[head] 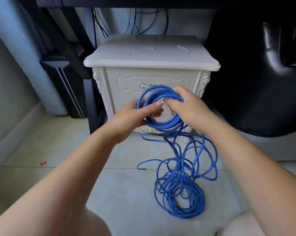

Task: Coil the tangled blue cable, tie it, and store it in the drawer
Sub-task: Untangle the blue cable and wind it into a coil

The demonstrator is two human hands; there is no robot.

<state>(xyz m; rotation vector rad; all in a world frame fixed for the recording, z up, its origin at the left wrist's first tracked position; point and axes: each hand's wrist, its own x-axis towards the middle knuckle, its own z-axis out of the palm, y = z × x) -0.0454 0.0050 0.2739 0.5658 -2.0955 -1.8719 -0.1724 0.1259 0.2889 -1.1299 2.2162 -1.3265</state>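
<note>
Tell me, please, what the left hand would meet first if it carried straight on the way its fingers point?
Probably the right hand, since the left hand points across the blue cable coil toward it; depth is unclear.

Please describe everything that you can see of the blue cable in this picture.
The blue cable is thin and round, with a smooth, plastic-looking jacket. Part of it is wound into a neat coil of several loops, held up in front of the white cabinet by both hands: the left hand grips the coil's left side, the right hand its right side. From the coil, strands hang down to a loose, tangled heap on the tiled floor. One dark-tipped end lies on the floor, left of the heap.
</note>
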